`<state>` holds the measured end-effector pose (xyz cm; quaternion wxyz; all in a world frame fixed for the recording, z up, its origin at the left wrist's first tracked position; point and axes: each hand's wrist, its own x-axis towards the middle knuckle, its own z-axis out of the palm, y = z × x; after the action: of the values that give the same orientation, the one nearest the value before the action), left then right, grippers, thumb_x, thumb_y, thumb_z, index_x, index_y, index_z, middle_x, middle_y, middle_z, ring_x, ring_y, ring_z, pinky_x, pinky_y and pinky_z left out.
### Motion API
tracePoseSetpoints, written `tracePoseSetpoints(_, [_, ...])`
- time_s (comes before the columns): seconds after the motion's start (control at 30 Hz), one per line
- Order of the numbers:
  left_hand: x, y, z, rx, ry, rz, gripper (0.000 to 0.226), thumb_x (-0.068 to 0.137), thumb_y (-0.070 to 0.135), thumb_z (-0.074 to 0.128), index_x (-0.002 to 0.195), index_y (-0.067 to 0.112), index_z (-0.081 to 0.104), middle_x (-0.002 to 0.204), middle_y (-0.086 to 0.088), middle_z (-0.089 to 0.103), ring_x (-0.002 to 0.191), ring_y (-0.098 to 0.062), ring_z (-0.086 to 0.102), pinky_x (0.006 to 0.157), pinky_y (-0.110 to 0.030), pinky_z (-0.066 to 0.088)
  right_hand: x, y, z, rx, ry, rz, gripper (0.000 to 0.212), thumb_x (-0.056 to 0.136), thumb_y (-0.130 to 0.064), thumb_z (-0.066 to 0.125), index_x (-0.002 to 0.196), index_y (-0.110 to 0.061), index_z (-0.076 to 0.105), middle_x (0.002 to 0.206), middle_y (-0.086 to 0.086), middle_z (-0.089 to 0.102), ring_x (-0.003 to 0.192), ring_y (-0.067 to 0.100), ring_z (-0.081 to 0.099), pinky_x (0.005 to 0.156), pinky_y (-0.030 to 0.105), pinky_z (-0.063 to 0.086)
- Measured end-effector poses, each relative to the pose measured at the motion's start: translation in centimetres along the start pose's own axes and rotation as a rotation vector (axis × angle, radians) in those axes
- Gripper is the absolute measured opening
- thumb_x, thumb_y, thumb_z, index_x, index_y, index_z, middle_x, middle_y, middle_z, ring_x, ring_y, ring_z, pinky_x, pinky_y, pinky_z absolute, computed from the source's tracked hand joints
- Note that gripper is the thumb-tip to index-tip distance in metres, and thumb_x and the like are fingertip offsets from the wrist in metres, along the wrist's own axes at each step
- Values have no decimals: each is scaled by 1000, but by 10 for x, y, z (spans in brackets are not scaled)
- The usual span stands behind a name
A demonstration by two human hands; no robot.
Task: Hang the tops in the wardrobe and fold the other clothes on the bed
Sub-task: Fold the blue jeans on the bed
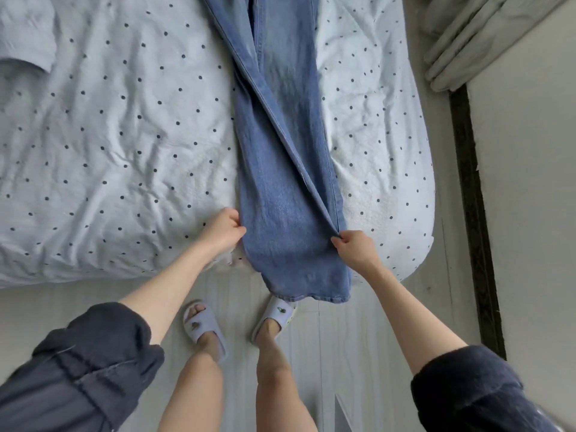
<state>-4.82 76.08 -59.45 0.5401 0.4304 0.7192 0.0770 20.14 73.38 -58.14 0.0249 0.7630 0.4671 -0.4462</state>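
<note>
A pair of blue jeans lies lengthwise on the bed, one leg laid over the other, with the hems hanging over the bed's near edge. My left hand pinches the left edge of the legs near the hem. My right hand pinches the right edge at the same height. The waist end runs out of view at the top. The bed has a pale blue cover with dark dots.
A light garment lies at the bed's far left corner. Grey curtains hang at the upper right beside a dark strip on the floor. My feet in pale slippers stand on the light floor close to the bed.
</note>
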Motion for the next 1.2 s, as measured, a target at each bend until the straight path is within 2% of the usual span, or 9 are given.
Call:
tracePoseSetpoints(0.1, [13, 21, -20, -109, 115, 24, 29, 92, 3, 50, 121, 7, 50, 103, -10, 56, 93, -21, 53, 88, -33, 44, 3, -15, -10, -43, 35, 7, 32, 91, -19, 50, 60, -19, 47, 61, 3, 49, 66, 26, 48, 56, 28, 35])
tracePoseSetpoints(0.17, [20, 30, -29, -137, 139, 40, 33, 92, 4, 49, 124, 7, 51, 112, -13, 58, 99, -24, 56, 91, -35, 46, 3, -30, -15, 10, 87, -7, 14, 92, -22, 51, 84, -17, 62, 79, 5, 62, 78, 28, 57, 68, 30, 44])
tracePoseSetpoints(0.3, [42, 55, -53, -242, 170, 67, 34, 94, 5, 46, 128, 6, 48, 111, -11, 57, 89, -22, 55, 77, -32, 50, 18, -84, -24, 39, 184, -141, 34, 94, -30, 51, 124, -14, 52, 112, 4, 62, 104, 24, 58, 85, 32, 44])
tracePoseSetpoints(0.43, [76, 83, -86, -377, 228, 100, 32, 96, 6, 43, 128, 6, 48, 108, -7, 55, 78, -16, 56, 73, -28, 50, 44, -144, -33, 83, 241, -284, 35, 95, -28, 51, 127, -14, 50, 113, 4, 61, 103, 22, 57, 87, 32, 44])
tracePoseSetpoints(0.53, [106, 114, -120, -438, 273, 120, 32, 98, 7, 41, 129, 5, 48, 113, -8, 54, 89, -17, 56, 69, -22, 50, 66, -184, -48, 142, 287, -337, 34, 95, -25, 50, 127, -13, 53, 114, 5, 60, 105, 23, 57, 93, 35, 44])
tracePoseSetpoints(0.77, [186, 196, -187, -432, 323, 179, 35, 100, 11, 41, 133, 3, 45, 122, -13, 54, 92, -19, 55, 87, -33, 51, 133, -280, -74, -37, 288, -505, 47, 98, -33, 45, 142, -19, 38, 141, 2, 44, 127, 21, 41, 97, 33, 37])
tracePoseSetpoints(0.97, [237, 243, -210, -398, 380, 147, 24, 88, 23, 62, 101, 3, 60, 104, -14, 66, 97, -31, 64, 87, -46, 53, 187, -330, -81, -109, 272, -561, 52, 101, -34, 35, 148, -15, 23, 157, 4, 15, 146, 18, 7, 112, 24, 10])
tracePoseSetpoints(1.07, [252, 253, -219, -389, 418, 65, 26, 83, 20, 68, 100, 2, 63, 100, -14, 67, 89, -28, 64, 79, -36, 53, 207, -340, -84, -143, 178, -541, 56, 101, -36, 34, 150, -18, 15, 159, 2, 4, 146, 17, -1, 114, 28, 8])
tracePoseSetpoints(1.2, [258, 259, -237, -712, 327, 9, 12, 81, 3, 63, 74, 11, 57, 72, -7, 56, 61, -19, 51, 57, -26, 42, 215, -344, -86, -172, 66, -540, 55, 101, -38, 33, 151, -23, 14, 159, 5, 1, 146, 21, -2, 116, 32, 8])
